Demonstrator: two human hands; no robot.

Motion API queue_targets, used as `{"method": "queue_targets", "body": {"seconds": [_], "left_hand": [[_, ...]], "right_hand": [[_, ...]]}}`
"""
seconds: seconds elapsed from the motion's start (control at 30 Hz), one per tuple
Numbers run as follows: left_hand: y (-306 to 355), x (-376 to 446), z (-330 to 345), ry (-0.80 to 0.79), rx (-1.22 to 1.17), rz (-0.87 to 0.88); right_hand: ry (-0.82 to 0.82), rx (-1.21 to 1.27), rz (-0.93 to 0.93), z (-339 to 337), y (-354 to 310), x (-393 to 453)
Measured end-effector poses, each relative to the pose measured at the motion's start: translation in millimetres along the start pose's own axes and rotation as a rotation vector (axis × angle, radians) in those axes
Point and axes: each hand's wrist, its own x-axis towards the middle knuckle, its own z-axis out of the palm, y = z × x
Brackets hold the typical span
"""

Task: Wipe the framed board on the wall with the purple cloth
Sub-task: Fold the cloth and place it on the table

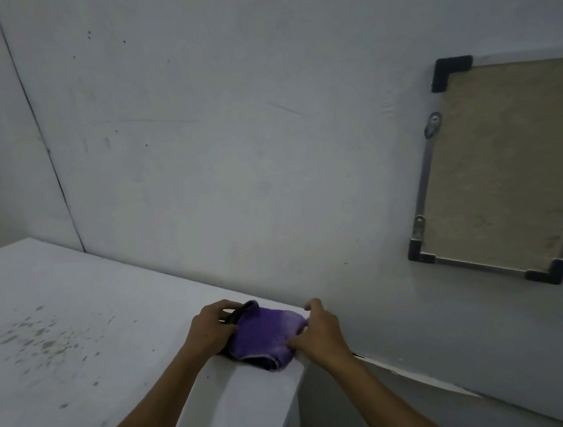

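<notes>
While the purple cloth [266, 335] lay bunched at the corner of the white counter [78, 336], close to the wall, both hands were on it. The cloth sat at about six o'clock in the view, folded over itself, with a dark edge showing along its upper left and again underneath at its near side. The left hand [212, 326] came in from seven o'clock and gripped the cloth's left side, its fingers curled round the dark edge. The right hand [319, 330] came in from five o'clock and pinched the cloth's right side, fingers bent down onto the fabric, thumb toward the near fold. The two hands were apart, with the cloth between them. The counter spread from the cloth toward nine o'clock, and its top carried a patch of grey-green specks at about eight o'clock. Behind it rose the pale wall [231, 132], marked with small dark spots and faint scratches, and a thin dark seam ran down it at ten o'clock. The framed board [505, 164] hung on that wall at about three o'clock, well apart from the cloth and hands; it had a tan, blotchy face, a thin metal frame and dark corner pieces, and its right side was cut off by the picture edge.
</notes>
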Motion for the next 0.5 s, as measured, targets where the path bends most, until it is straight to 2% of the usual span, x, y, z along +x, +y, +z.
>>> {"method": "queue_targets", "body": {"seconds": [0.1,0.17,0.33,0.47,0.5], "left_hand": [[3.4,-2.0,5.1,0.012,-0.184,-0.033],[10.1,-2.1,6.9,0.064,-0.223,0.006],[35.9,-10.1,22.0,-0.008,0.062,0.268],[48.6,-17.0,44.1,-0.133,0.215,0.336],[48.7,-17.2,47.6,-0.118,0.197,0.344]], "right_hand": [[0.002,-0.028,0.011,1.5,-1.2,-1.2],[0.000,-0.047,-0.007,1.6,-0.2,-2.3],[-0.013,-0.002,0.009,-6.4,6.2,-4.1],[0.015,0.176,0.114,-9.0,9.1,-7.5],[0.024,0.225,0.146,-9.5,10.3,-8.3]]}}
